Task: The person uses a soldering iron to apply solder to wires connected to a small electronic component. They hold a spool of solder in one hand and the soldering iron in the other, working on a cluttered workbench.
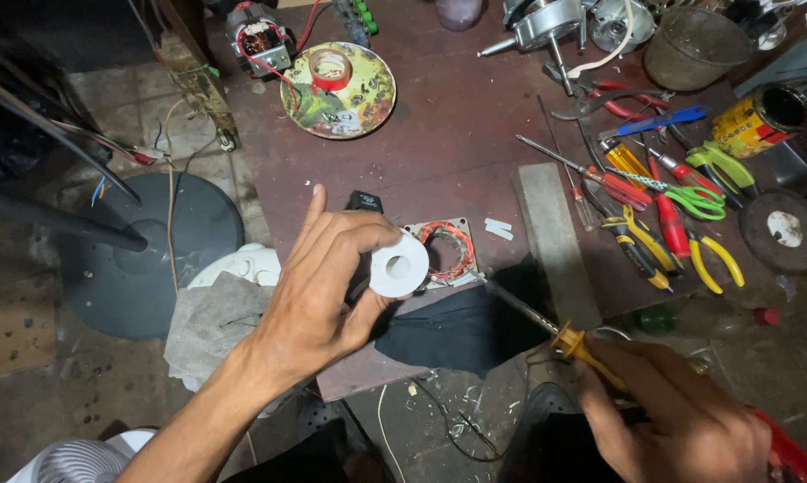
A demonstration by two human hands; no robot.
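White and round, the roll of tape (400, 265) has a small hollow core and a smooth flat face turned toward the camera. The left hand (318, 284) holds it narrowly, thumb pressed to its upper edge, the other fingers hidden behind, lifted just above the motor stator (443, 251). That stator is a square metal plate with a ring of copper-coloured winding, lying flat on the dark reddish table (439, 152); the roll covers its left edge.

The right hand (680, 420) is closed on the yellow handle of a soldering iron (546, 326), whose thin dark shaft slants up and leftward, its tip ending right at the stator's lower right corner. A black cloth (466, 326) lies directly below the stator, under the iron's shaft. A grey block (553, 241) lies just to the stator's right, and beyond it a heap of pliers and screwdrivers (663, 206). Well above the stator sits a round printed plate (339, 89) carrying a reddish tape ring.
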